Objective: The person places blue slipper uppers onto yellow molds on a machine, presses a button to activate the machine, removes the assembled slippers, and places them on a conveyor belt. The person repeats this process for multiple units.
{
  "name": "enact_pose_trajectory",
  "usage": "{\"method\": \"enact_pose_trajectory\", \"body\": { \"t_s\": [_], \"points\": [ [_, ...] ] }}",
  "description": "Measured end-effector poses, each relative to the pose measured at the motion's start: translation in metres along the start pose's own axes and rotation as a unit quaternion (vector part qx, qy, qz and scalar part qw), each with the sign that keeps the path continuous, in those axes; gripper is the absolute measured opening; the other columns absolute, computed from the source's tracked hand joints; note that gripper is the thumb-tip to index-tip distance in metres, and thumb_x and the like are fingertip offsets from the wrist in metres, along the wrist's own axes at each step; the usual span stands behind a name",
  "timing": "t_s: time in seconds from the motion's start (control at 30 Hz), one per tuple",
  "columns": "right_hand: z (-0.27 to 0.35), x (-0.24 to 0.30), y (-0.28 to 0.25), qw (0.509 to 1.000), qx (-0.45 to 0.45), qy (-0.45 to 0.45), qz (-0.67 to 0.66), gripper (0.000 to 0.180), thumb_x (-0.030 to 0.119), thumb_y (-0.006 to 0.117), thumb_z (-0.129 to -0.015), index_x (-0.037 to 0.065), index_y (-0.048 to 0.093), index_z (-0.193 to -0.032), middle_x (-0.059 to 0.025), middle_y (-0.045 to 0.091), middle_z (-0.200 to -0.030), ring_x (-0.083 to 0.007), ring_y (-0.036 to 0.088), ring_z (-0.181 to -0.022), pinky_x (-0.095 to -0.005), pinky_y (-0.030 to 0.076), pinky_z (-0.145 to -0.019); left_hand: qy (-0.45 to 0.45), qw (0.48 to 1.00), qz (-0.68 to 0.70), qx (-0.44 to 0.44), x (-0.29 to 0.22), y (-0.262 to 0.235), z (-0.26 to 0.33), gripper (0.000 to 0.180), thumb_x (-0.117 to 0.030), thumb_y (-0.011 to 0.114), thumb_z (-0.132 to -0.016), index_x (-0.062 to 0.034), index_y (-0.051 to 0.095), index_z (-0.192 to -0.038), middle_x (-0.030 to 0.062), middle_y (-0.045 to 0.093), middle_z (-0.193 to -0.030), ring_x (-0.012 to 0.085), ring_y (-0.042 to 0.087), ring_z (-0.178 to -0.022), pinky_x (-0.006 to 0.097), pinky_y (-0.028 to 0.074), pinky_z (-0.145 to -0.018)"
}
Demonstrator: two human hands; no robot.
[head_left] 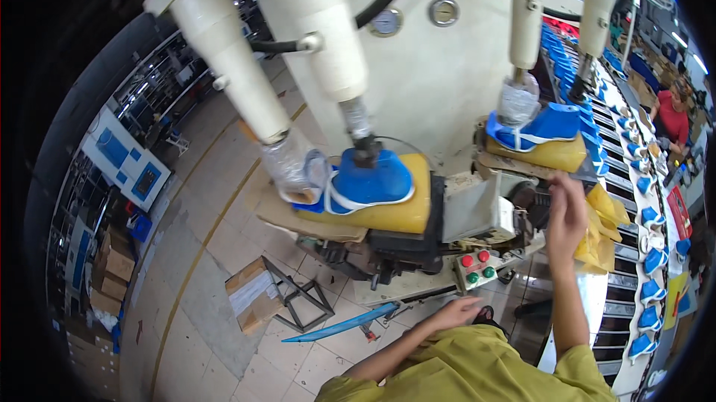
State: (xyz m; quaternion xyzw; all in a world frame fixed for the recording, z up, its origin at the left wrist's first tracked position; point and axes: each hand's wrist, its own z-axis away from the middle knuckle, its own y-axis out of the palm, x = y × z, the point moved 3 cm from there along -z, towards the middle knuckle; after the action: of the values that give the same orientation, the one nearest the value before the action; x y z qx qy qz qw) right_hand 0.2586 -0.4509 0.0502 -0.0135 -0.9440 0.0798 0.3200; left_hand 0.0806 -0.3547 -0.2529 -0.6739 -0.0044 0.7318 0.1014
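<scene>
Two stations: left shoe (pixel 371 182) and right shoe (pixel 543 126), each blue, each seated upside down on a yellow pad under white press cylinders.
Right shoe: far right on its pad (pixel 553 154), clamped from above by a wrapped ram (pixel 517 100).
Right hand (pixel 565 212): raised just below the right pad's near edge, fingers loosely curled; whether they grip anything cannot be told.
Left hand (pixel 456 314): low and near, fingers spread flat and released, just near of the button box (pixel 476 268).
Technique: keep fingers clear of ram and pad; check the shoe sits square before pressing any button.
Surroundings: conveyor (pixel 647 245) of blue shoes at right; cardboard box (pixel 252 294) on the floor at left.
</scene>
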Motion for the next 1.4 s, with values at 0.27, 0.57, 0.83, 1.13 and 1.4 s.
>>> {"method": "enact_pose_trajectory", "body": {
  "t_s": [0.27, 0.57, 0.83, 1.13, 1.4],
  "points": [
    [-0.111, -0.192, -0.039, 0.995, -0.007, 0.1, -0.02, 0.047, 0.019, 0.068, -0.094, 0.008, 0.051, -0.137, -0.0092, 0.06, -0.122, -0.0197, 0.059, -0.109, -0.0324, 0.049, -0.087, -0.089, 0.987, 0.11, -0.078, -0.05, 0.016, -0.026, 0.046, -0.023, 0.055, -0.103, -0.0036, 0.047, -0.144, 0.0076, 0.056, -0.138, 0.0139, 0.059, -0.114, 0.028, 0.046, -0.098],
    [-0.157, -0.268, -0.011, 0.951, 0.247, 0.076, -0.172, 0.031, 0.007, 0.069, -0.089, -0.003, 0.06, -0.116, -0.0052, 0.066, -0.103, -0.0108, 0.059, -0.095, -0.0267, 0.047, -0.087, 0.053, 0.996, 0.066, -0.042, -0.135, 0.043, -0.158, 0.049, -0.027, 0.054, -0.103, -0.0048, 0.045, -0.145, 0.0073, 0.057, -0.134, 0.0135, 0.056, -0.111, 0.029, 0.045, -0.096],
    [-0.151, -0.142, -0.017, 0.973, 0.151, -0.156, -0.085, 0.027, 0.001, 0.073, -0.082, -0.003, 0.059, -0.105, -0.0119, 0.057, -0.093, -0.0237, 0.058, -0.088, -0.031, 0.046, -0.082, 0.103, 0.921, 0.342, -0.158, -0.224, 0.033, -0.222, 0.086, -0.064, 0.044, -0.097, -0.0111, 0.013, -0.158, 0.0171, 0.044, -0.148, 0.0204, 0.056, -0.118, 0.035, 0.045, -0.103],
    [-0.026, -0.114, -0.107, 0.945, 0.036, -0.269, -0.182, 0.021, 0.006, 0.072, -0.079, 0.002, 0.06, -0.097, -0.0159, 0.061, -0.095, -0.0383, 0.063, -0.097, -0.0503, 0.05, -0.094, 0.095, 0.737, 0.666, -0.058, -0.297, 0.017, -0.238, 0.074, -0.065, 0.052, -0.09, -0.0021, 0.053, -0.128, 0.0155, 0.064, -0.117, 0.0264, 0.064, -0.106, 0.04, 0.051, -0.097],
    [-0.077, -0.143, -0.124, 0.96, 0.151, 0.203, -0.118, 0.049, 0.014, 0.071, -0.087, 0.001, 0.053, -0.131, -0.0108, 0.061, -0.114, -0.0221, 0.06, -0.107, -0.0351, 0.048, -0.094, -0.129, 0.825, 0.549, -0.035, -0.257, 0.065, -0.206, 0.07, -0.051, 0.051, -0.093, -0.001, 0.042, -0.141, 0.0191, 0.062, -0.124, 0.0316, 0.066, -0.106, 0.043, 0.057, -0.086]
  ]
}}
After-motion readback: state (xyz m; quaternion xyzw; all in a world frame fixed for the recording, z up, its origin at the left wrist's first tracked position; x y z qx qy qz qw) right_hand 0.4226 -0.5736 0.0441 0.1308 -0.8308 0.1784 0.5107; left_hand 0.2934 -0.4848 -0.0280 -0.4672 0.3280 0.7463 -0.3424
